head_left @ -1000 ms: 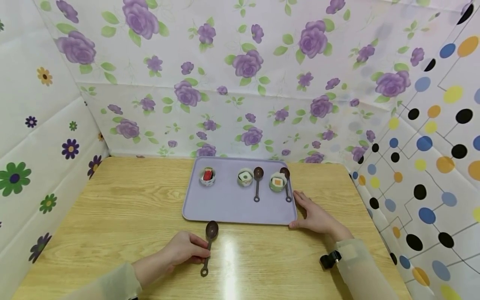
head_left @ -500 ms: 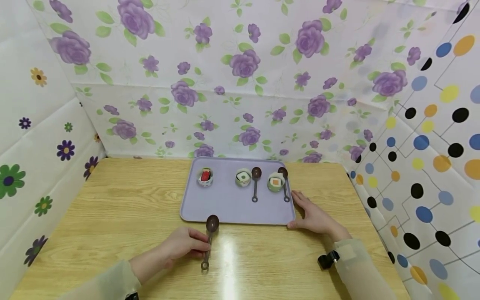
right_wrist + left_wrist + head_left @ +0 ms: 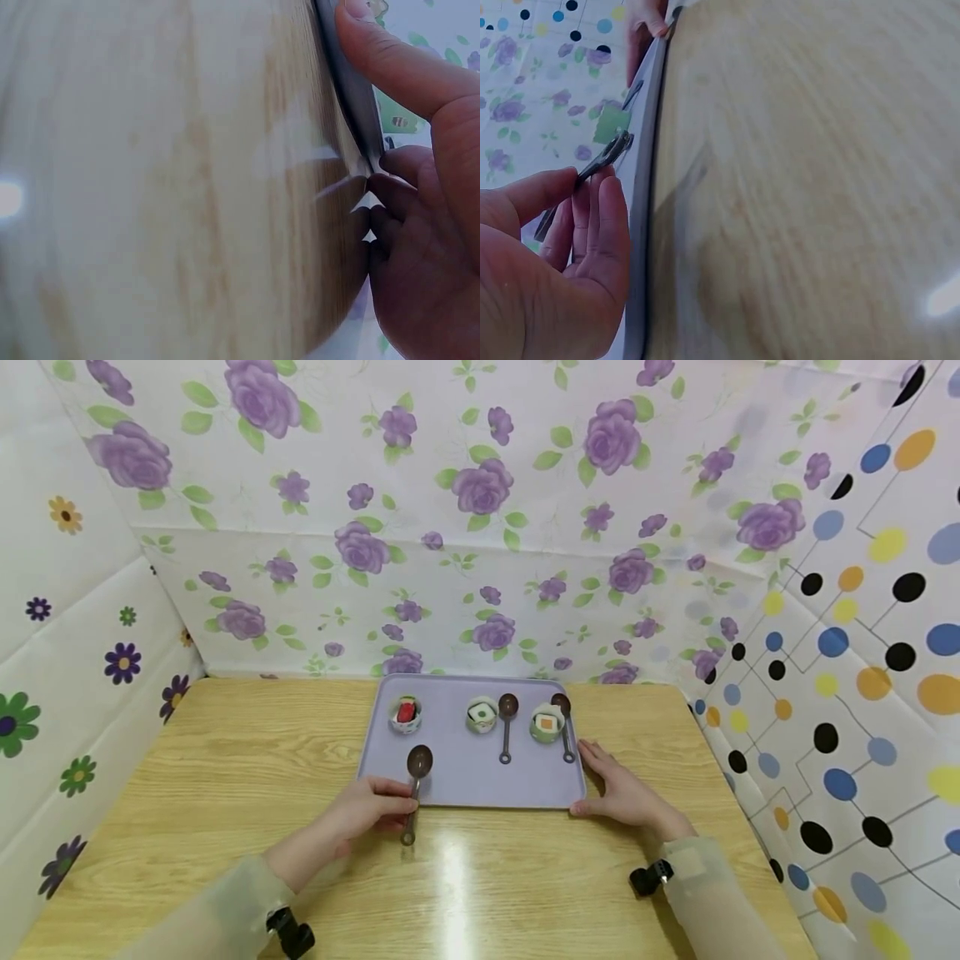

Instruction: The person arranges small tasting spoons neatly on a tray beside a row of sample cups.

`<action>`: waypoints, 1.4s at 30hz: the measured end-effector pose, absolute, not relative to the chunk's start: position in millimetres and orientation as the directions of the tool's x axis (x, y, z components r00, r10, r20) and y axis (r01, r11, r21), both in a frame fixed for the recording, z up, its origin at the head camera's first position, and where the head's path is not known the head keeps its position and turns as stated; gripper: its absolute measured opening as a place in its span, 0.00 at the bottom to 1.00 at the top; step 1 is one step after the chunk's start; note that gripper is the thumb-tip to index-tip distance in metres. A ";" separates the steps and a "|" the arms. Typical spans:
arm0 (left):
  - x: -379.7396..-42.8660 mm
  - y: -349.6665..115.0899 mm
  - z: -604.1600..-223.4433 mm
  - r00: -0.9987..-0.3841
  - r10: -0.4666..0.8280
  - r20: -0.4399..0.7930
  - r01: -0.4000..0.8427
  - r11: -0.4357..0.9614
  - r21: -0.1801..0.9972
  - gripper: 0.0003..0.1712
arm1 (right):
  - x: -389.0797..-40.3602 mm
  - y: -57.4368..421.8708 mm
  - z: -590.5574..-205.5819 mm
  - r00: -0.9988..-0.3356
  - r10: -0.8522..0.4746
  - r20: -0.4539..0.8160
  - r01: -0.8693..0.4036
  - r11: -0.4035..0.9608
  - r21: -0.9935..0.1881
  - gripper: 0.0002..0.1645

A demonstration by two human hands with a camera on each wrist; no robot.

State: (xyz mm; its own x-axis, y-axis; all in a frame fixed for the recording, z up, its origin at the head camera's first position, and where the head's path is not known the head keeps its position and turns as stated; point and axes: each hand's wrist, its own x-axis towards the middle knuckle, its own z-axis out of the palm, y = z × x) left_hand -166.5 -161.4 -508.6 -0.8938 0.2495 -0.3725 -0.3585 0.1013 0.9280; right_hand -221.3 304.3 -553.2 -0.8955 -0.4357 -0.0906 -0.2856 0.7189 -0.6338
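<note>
My left hand (image 3: 360,814) pinches a dark brown spoon (image 3: 420,762) by its handle, between thumb and fingers. Its bowl hangs over the front left part of a lilac tray (image 3: 465,785), the ring end in front of the edge. On the tray are three small cups: one with a red piece (image 3: 406,712), one with a white piece with a green centre (image 3: 482,715), one with a white piece with an orange square (image 3: 547,723). Spoons lie right of the middle cup (image 3: 507,727) and right cup (image 3: 567,743). My right hand (image 3: 626,793) rests against the tray's right front corner, fingers extended.
The tray stands on a wood-grain table (image 3: 262,752), near its back edge. Behind hangs a purple-flowered cloth (image 3: 420,527); a dotted cloth (image 3: 847,693) covers the right side and a flowered one (image 3: 97,693) the left.
My left hand has carried the spoon forward, from in front of the tray until its bowl is over the tray. My right hand has stayed at the tray's corner.
</note>
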 end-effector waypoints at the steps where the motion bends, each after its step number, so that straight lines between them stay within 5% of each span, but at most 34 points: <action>1: -170.2 -159.9 -507.5 -0.895 0.236 -0.378 -0.366 0.097 0.926 0.22 | -221.5 304.1 -553.1 -0.896 -0.435 -0.093 -0.282 0.718 -0.636 0.74; 22: -242.6 -122.6 -518.0 -0.947 0.052 -0.317 -0.312 0.085 0.946 0.20 | -221.3 302.0 -551.0 -0.894 -0.432 -0.116 -0.260 0.712 -0.652 0.74; 42: -267.7 -81.4 -537.9 -0.978 -0.158 -0.137 -0.183 0.328 0.927 0.14 | -220.4 302.5 -550.9 -0.895 -0.434 -0.101 -0.263 0.698 -0.666 0.74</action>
